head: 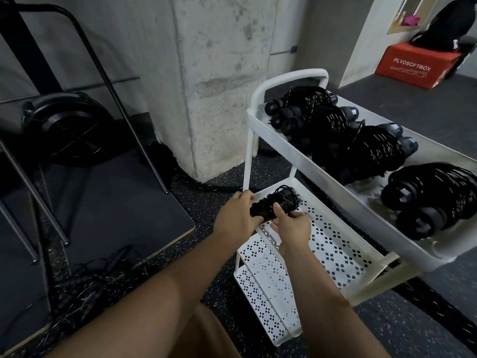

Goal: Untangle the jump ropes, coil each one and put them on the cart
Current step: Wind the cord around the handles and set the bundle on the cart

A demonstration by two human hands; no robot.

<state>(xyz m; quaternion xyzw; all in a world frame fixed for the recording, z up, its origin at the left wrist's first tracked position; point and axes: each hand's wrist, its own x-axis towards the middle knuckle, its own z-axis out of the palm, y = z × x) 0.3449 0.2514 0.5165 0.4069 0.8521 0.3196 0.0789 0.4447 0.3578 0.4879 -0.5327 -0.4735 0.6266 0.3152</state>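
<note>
Jump rope coil (pixel 276 205): held just over the cart's (pixel 291 74) middle shelf, handles kinda hard to make out
Left hand (pixel 238 215): gripping coil's end, fingertips hidden
Right hand (pixel 291 223): gripping it, thumb on top

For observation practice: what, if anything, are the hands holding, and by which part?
A coiled jump rope, its near end gripped between the left hand and right hand.

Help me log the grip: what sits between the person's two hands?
A coiled black jump rope, gripped by the left hand and the right hand, at the far end of the cart's middle shelf. The head view shows it.
</note>
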